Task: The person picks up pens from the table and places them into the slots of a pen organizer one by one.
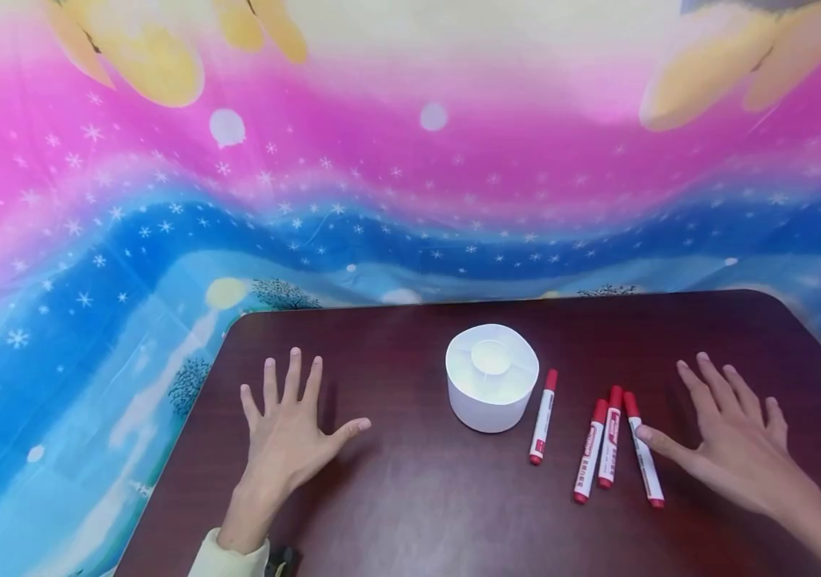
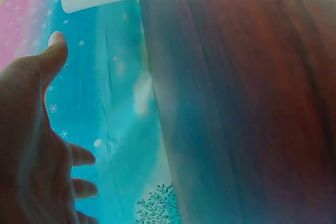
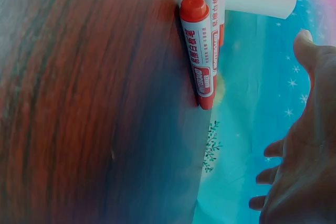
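Both hands are held with fingers spread and nothing in them. In the head view my left hand (image 1: 287,441) is over the left part of the table, apart from any object. My right hand (image 1: 742,453) is at the right, its thumb tip overlapping the edge of a whiteboard marker (image 1: 648,461) there. Two more red-capped markers, a middle one (image 1: 609,439) and a left one (image 1: 589,453), lie beside it. Another marker (image 1: 543,417) lies closer to a white round container (image 1: 493,401), which has dividers and a central ring. The right wrist view shows a marker (image 3: 198,51) close up.
The dark wood table (image 1: 381,481) has rounded far corners. Behind it hangs a pink and blue cloth (image 1: 396,160) with snowflakes. A small dark object (image 1: 283,561) shows by the left sleeve (image 1: 230,557) at the bottom edge.
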Tool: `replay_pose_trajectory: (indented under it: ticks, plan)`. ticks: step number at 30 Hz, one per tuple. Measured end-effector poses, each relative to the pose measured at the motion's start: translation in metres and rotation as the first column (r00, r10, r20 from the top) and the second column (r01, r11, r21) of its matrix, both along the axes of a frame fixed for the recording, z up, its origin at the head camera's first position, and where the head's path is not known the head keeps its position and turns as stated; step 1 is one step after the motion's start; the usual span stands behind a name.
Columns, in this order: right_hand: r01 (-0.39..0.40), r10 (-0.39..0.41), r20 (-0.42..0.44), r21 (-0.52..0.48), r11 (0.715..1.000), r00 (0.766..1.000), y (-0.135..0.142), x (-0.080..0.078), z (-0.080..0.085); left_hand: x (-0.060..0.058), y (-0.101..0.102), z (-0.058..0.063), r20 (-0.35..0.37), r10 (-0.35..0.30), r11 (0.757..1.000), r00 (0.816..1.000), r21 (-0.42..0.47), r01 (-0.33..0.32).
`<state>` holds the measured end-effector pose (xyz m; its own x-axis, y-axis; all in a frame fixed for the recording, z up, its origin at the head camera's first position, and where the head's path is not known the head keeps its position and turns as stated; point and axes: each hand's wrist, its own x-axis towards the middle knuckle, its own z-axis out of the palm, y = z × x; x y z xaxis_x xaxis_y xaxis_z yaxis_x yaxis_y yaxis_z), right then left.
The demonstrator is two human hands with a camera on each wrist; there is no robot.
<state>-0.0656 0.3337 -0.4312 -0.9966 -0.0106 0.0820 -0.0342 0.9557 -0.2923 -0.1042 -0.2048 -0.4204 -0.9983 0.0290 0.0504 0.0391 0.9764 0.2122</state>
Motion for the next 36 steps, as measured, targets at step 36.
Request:
replay_pose_trajectory:
  ticks: [36]
  plan:
    - [0.019, 0.007, 0.225, -0.113, 0.993, 0.974, -0.011, -0.008, -0.007, -0.021, 0.072, 0.008, -0.066, -0.168, 0.981, 0.984, 0.087, 0.173]
